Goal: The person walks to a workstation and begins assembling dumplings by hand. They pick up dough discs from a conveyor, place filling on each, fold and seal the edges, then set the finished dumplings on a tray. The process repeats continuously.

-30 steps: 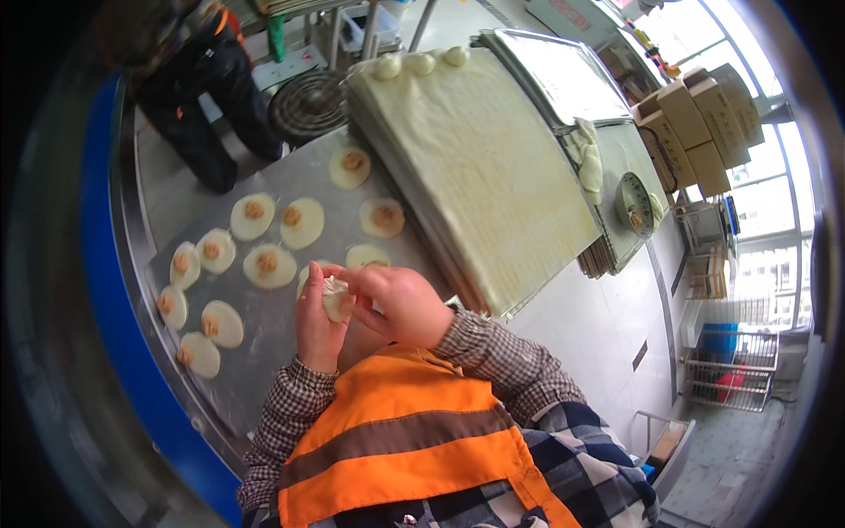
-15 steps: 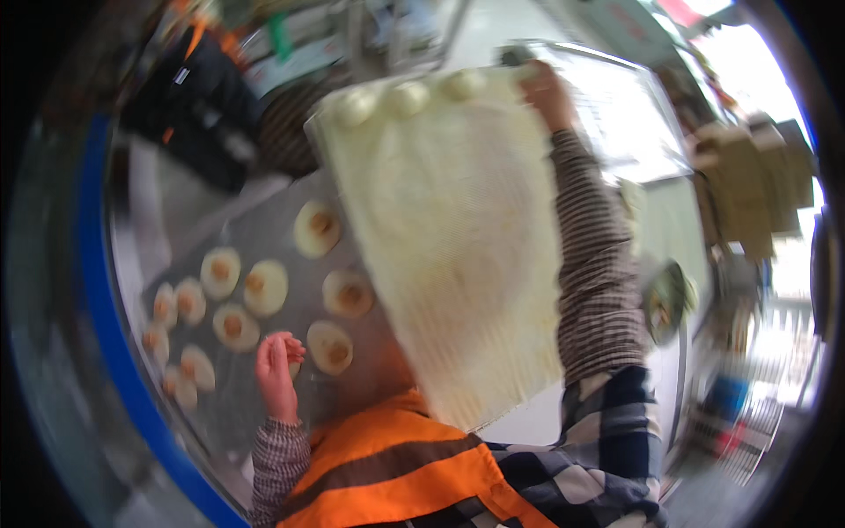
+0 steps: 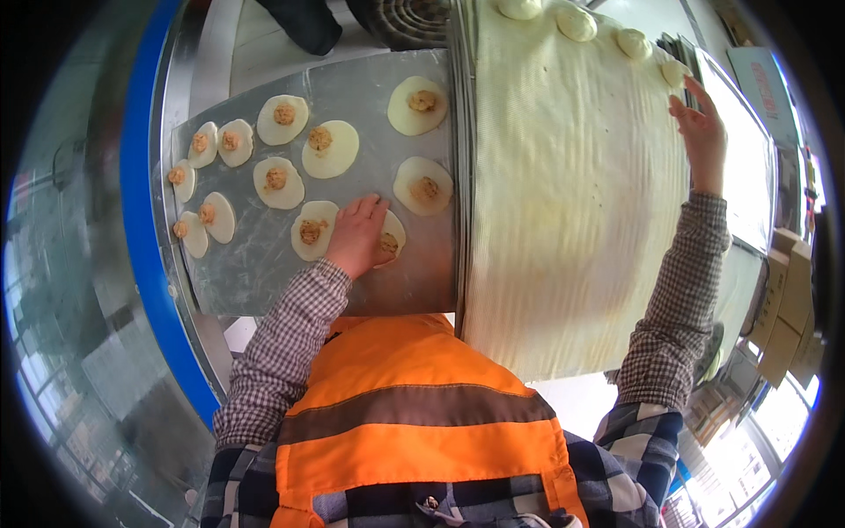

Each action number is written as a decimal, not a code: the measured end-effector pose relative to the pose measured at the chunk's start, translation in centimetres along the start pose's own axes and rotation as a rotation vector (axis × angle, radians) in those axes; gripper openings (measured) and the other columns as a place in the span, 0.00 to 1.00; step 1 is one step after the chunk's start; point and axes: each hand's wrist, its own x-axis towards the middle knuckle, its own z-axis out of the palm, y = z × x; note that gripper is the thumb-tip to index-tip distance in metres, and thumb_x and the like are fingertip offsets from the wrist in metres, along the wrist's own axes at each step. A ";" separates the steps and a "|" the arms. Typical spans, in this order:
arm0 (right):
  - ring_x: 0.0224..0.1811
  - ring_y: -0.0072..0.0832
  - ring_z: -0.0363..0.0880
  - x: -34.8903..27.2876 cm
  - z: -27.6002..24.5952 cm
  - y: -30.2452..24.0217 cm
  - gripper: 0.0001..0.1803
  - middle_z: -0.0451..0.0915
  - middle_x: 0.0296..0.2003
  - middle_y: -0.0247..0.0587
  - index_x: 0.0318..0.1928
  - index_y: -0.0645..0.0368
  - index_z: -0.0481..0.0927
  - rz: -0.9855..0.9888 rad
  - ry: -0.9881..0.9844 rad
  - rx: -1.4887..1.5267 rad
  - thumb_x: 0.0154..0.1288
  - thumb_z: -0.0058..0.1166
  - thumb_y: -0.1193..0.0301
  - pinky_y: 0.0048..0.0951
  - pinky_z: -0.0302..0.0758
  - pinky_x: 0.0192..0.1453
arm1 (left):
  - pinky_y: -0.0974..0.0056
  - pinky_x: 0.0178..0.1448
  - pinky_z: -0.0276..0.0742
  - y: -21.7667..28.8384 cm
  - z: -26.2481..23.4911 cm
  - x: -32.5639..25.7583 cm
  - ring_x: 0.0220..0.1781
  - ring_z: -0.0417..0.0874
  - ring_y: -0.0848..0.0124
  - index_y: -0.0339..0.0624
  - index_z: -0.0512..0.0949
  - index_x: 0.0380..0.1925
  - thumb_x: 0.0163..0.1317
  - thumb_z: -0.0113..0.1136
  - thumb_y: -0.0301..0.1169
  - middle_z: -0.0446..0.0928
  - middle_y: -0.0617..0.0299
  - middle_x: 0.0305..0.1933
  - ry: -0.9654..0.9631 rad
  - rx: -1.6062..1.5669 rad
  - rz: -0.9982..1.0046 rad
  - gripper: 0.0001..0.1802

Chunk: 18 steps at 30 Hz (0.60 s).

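My left hand point(image 3: 356, 238) is over the metal work surface point(image 3: 255, 290), its fingers stretched out and lying on the left part of a flat dough round point(image 3: 396, 234) topped with brown filling. Its thumb is hidden. Just left of it lies another filled dough round point(image 3: 313, 231). At the far right corner of a cloth-lined tray point(image 3: 572, 211), my right hand point(image 3: 701, 132) is open, fingers apart, beside a small pale bun point(image 3: 674, 73). Three more buns, one of them a rounded bun point(image 3: 576, 24), sit along the tray's far edge.
Several more filled dough rounds point(image 3: 330, 149) are spread over the metal surface, which a blue edge point(image 3: 145, 176) borders at left. A bright tray point(image 3: 735, 150) stands right of the cloth-lined one. Cardboard boxes point(image 3: 788, 299) are at far right, a dark round coiled thing point(image 3: 409, 19) beyond.
The view has swung right and steadied. My right hand now stands apart from the corner bun, fingers spread. My left hand has come down onto a filled dough round.
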 end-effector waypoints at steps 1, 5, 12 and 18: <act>0.39 0.21 0.84 -1.6 -0.7 -1.4 0.22 0.81 0.52 0.35 0.58 0.50 0.77 -0.060 -0.015 0.009 0.63 0.62 0.64 0.23 0.80 0.41 | 0.52 0.65 0.64 0.0 0.2 0.5 0.58 0.72 0.54 0.41 0.71 0.55 0.38 0.75 0.36 0.72 0.51 0.53 -0.031 0.020 0.036 0.40; 0.35 0.17 0.82 -7.3 -3.6 -7.0 0.18 0.83 0.48 0.34 0.54 0.54 0.79 0.063 -0.110 0.000 0.63 0.60 0.71 0.21 0.79 0.40 | 0.52 0.61 0.68 -0.8 0.8 1.9 0.56 0.73 0.53 0.40 0.74 0.45 0.36 0.75 0.36 0.74 0.51 0.49 -0.176 -0.005 0.017 0.33; 0.32 0.21 0.82 -18.9 -3.3 -19.9 0.17 0.83 0.44 0.38 0.48 0.58 0.81 0.008 -0.177 0.203 0.55 0.62 0.79 0.22 0.79 0.33 | 0.54 0.52 0.75 -2.1 0.6 3.0 0.50 0.78 0.52 0.35 0.76 0.39 0.39 0.74 0.35 0.76 0.47 0.47 -0.468 0.029 0.193 0.27; 0.32 0.28 0.80 -25.7 6.3 -30.6 0.17 0.81 0.36 0.43 0.48 0.63 0.80 0.116 -0.381 0.548 0.57 0.62 0.75 0.26 0.77 0.37 | 0.64 0.54 0.76 -6.0 -3.6 -3.2 0.52 0.79 0.67 0.35 0.70 0.55 0.49 0.72 0.31 0.77 0.57 0.49 -0.453 -1.026 -0.168 0.33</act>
